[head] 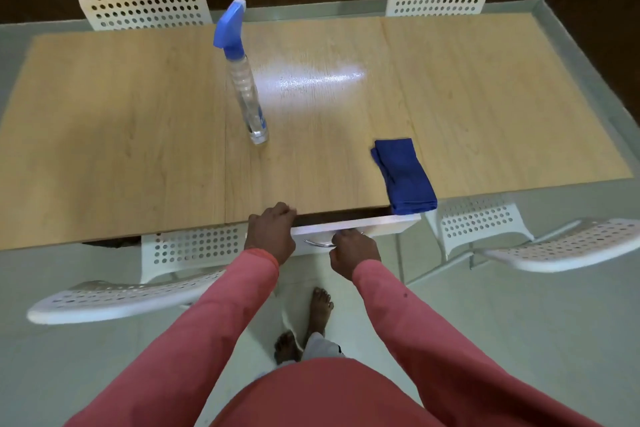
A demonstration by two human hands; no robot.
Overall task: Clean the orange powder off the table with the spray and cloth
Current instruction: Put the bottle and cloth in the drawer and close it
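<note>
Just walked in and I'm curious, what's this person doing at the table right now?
A person stands at a wooden table. Their right hand grips the handle of a slightly open drawer, while the left hand rests on the table edge. The spray bottle stands upright, and the folded blue cloth lies near the edge, both untouched. No orange powder shows.

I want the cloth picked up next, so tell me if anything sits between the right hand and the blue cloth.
Nothing visible does. The right hand grips the drawer handle just below the table edge; the blue cloth lies up and right of it, across bare tabletop.
</note>
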